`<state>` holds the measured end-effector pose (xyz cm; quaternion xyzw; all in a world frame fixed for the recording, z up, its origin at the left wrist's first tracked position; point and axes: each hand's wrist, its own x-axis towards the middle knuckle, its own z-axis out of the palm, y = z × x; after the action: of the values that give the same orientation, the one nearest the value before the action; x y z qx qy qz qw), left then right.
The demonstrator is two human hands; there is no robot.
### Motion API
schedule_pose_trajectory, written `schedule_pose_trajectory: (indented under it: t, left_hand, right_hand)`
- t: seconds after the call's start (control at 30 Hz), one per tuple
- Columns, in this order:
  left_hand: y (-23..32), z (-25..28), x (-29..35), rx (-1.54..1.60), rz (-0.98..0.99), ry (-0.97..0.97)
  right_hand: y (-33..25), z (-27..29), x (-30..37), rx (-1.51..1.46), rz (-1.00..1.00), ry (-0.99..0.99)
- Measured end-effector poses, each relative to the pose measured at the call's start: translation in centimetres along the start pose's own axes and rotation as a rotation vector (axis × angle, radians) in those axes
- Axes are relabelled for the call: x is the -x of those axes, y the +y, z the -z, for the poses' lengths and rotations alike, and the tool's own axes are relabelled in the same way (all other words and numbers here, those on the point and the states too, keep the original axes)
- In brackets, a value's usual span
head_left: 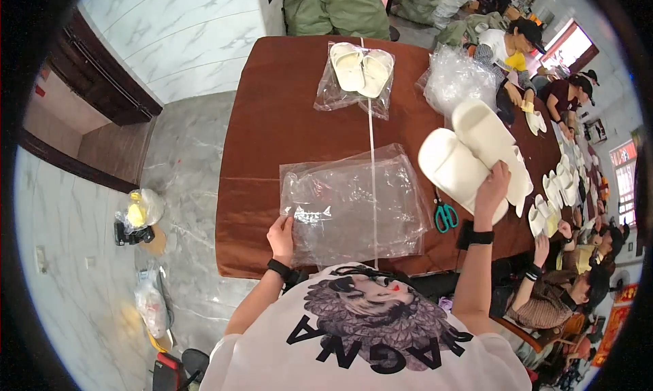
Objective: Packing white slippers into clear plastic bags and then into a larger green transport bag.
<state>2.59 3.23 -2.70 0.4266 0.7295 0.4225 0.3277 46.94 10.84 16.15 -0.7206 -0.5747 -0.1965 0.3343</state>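
Note:
My right hand [492, 190] is closed on a pair of white slippers [449, 163], raised over the right part of the brown-covered table. My left hand [280, 238] pinches the left edge of a clear plastic bag [340, 217] that lies flat before me; other bags may be under it. Teal-handled scissors [445, 216] lie between the bag and the slippers. Farther off, another white pair [362, 70] rests inside a clear bag.
A heap of clear plastic [461, 81] sits at the far right of the brown tablecloth [258, 139]. More white slippers [559, 183] line the right side, where co-workers [551, 299] handle them. Green sacks [338, 10] stand behind the far edge.

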Motion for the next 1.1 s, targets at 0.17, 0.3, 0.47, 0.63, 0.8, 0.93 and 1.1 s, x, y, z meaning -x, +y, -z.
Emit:
schedule_pose_trajectory:
  t: [0.17,0.3,0.47,0.63,0.8,0.93,1.1]
  left_hand:
    - [1.6,0.0,0.5,-0.058,-0.052,-0.017]
    - [-0.1,0.1,0.3,-0.005,0.042,0.007]
    - [2.2,1.7,0.2,-0.029,-0.037,0.051]
    - [5.2,4.7,0.1,-0.17,-0.277,-0.008]
    - [9.3,0.2,0.1,-0.268,-0.591,-0.242]
    - [10.4,-2.7,-0.9,-0.344,-0.707,-0.286]
    - [10.9,-6.2,-2.1,-0.619,-1.143,-0.572]
  right_hand:
    - [-11.5,-3.5,7.1,-0.643,0.222,-0.284]
    - [-15.6,-8.7,16.4,-0.626,0.486,-0.749]
    - [-12.6,-10.5,16.0,-0.743,0.232,-0.906]
    - [-1.8,-6.9,9.7,-0.402,-0.076,-0.502]
    - [10.0,-6.5,14.6,0.257,-0.24,-0.703]
    - [9.3,-5.7,17.2,0.274,-0.202,-0.713]
    - [6.6,-4.9,17.0,0.284,-0.037,-0.662]
